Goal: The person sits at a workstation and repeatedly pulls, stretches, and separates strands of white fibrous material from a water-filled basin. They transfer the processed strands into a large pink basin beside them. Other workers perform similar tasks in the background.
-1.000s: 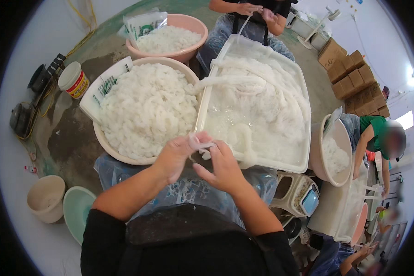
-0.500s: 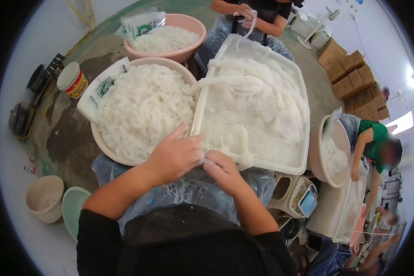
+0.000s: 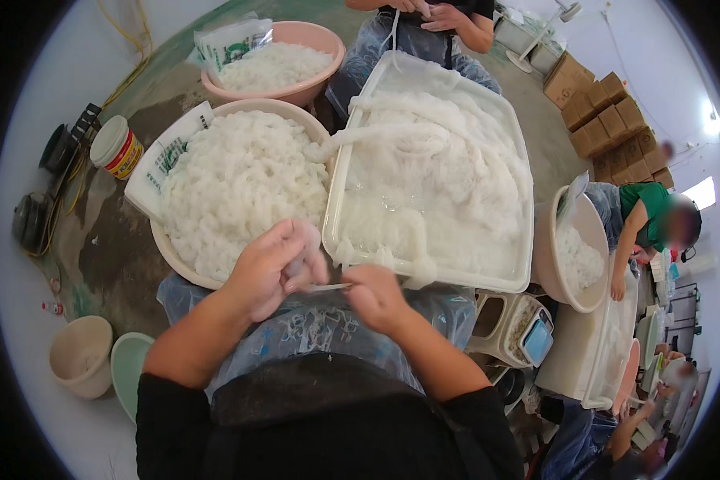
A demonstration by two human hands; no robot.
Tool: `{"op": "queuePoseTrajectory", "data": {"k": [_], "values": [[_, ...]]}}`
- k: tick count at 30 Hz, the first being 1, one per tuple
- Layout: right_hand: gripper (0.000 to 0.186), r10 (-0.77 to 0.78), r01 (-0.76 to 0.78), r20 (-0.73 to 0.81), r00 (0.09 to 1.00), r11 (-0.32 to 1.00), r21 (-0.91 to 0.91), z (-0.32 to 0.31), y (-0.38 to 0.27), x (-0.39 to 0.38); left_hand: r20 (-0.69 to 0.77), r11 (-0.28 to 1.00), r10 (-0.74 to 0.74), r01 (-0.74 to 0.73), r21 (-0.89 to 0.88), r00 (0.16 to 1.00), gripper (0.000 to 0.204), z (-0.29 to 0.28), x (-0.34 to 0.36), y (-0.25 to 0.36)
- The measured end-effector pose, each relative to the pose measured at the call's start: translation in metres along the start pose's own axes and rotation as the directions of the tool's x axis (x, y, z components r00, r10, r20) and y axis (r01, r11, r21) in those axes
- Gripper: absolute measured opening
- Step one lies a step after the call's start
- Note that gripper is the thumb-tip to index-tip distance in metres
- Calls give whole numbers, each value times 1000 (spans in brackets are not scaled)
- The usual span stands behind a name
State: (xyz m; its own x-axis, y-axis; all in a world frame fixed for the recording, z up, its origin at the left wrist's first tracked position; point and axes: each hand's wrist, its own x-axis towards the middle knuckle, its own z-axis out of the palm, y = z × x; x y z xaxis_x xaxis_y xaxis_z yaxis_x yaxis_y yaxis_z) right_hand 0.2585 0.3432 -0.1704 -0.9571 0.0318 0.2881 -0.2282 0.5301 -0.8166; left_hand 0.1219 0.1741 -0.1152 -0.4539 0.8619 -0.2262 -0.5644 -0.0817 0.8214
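Spanning the gap between both hands, a thin, translucent white strand (image 3: 328, 286) is being held taut over a plastic lap sheet (image 3: 304, 328), just beside the near left corner of a cream rectangular tub (image 3: 472, 280); by the left hand (image 3: 282, 268) it is being gripped among half-curled fingers, bent rather than spread; by the right hand (image 3: 376, 298) it is being pinched in a closed grip, though which fingertips are being pressed on it cannot be told through the blur.

Judged by its wet sheen, something light, limp and slippery is being handled, perhaps easily torn; a hold is probably being best taken near each end with flat pads rather than nails; in the heap of white strands (image 3: 240, 184) filling a round basin (image 3: 174, 256), many soft folds are being piled loosely.

Green printing is being shown on a white plastic bag (image 3: 154, 176) by the basin and on a clear plastic bag (image 3: 236, 44) behind; a red-and-yellow label is being carried by a lidded white bucket (image 3: 118, 144); dark print is being borne by the cardboard cartons (image 3: 608, 128), too small to be made out.
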Motion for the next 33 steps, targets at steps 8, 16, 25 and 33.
{"op": "queuePoseTrajectory", "data": {"k": [8,16,25,33], "values": [[14,-88,87,-13,996,994,-69,-18,-9,15,78,980,-173,164,109,982,43,-16,13,-55],[12,133,-254,-362,923,915,-313,0,15,-30,-201,975,-140,100,-198,970,26,-27,34,-77],[11,240,-393,-404,883,849,-354,-15,43,-28,-153,986,-155,163,43,976,27,-29,5,-59],[16,605,-487,-47,795,682,545,-62,-44,14,-11,996,12,-13,-91,1000,34,7,19,-44]]}}
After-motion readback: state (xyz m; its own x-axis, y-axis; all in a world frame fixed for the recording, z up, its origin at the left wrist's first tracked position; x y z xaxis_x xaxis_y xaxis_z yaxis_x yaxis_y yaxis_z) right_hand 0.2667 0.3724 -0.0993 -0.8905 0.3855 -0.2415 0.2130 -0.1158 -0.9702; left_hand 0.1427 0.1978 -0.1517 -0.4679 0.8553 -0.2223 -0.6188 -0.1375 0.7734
